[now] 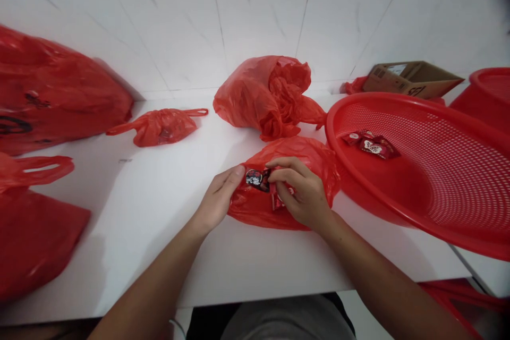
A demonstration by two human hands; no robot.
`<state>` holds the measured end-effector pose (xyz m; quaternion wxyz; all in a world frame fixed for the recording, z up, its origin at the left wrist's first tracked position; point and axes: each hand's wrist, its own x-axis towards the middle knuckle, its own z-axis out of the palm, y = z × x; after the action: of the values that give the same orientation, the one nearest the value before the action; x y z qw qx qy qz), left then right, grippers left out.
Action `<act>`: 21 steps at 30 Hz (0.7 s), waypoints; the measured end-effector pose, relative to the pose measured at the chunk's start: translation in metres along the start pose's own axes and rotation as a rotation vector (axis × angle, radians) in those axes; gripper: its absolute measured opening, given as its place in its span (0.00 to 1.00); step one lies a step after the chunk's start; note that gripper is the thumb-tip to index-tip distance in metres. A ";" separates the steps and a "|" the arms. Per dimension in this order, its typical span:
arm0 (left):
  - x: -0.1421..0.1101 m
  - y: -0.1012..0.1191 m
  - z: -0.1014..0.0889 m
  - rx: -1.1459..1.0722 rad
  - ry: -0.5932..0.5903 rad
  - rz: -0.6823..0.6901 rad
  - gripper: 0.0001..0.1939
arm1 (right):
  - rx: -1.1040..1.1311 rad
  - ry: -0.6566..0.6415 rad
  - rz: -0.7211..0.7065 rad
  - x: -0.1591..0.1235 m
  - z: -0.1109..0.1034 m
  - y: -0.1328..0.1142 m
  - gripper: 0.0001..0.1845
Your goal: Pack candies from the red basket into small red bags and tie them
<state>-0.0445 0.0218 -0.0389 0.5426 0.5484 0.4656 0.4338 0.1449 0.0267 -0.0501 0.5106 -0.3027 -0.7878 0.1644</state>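
A thin red plastic bag (pixel 319 156) lies spread on the white table in front of me. At its left edge my left hand (pixel 217 199) grips the film, thumb on top and the other fingers hidden beneath. A dark small snack packet (pixel 255 177) with white lettering sits on the bag beside that thumb. My right hand (pixel 303 188) reaches over the bag with bent fingers, closed around small packets. Under those fingers a red snack packet (pixel 276 201) shows in part; its exact contact with the fingertips is hidden.
Several red packets (pixel 374 146) lie inside a large red perforated basket (pixel 366 202) on the right. Behind stand a bunched red bag (pixel 247 98) and a cardboard box (pixel 414 82). A small tied bag (pixel 165 127) and large red bags (pixel 51 101) occupy the left.
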 end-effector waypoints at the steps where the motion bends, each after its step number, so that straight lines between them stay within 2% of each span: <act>1: 0.000 0.001 0.000 0.042 0.018 0.004 0.20 | 0.038 0.021 0.034 0.000 0.000 0.000 0.11; 6: 0.001 0.000 -0.001 0.208 0.028 0.059 0.19 | 0.327 0.145 0.409 0.002 0.001 -0.001 0.02; 7: 0.001 -0.001 -0.001 0.237 0.016 0.079 0.18 | 0.370 0.120 0.479 0.002 0.001 -0.002 0.02; 9: 0.002 -0.002 -0.002 0.299 0.004 0.124 0.17 | 0.410 -0.007 0.569 0.003 0.001 -0.002 0.10; 11: 0.001 -0.002 -0.002 0.354 0.010 0.162 0.16 | 0.407 -0.152 0.591 0.003 0.001 -0.002 0.16; 13: 0.001 -0.002 -0.001 0.388 0.028 0.197 0.15 | 0.393 -0.217 0.561 0.002 0.002 -0.003 0.19; 21: -0.002 -0.002 0.000 0.418 0.051 0.277 0.15 | 0.387 -0.197 0.493 -0.002 0.003 -0.004 0.18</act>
<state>-0.0453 0.0203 -0.0405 0.3410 0.6962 0.4789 0.4120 0.1416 0.0225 -0.0510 0.4248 -0.3645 -0.6905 0.4581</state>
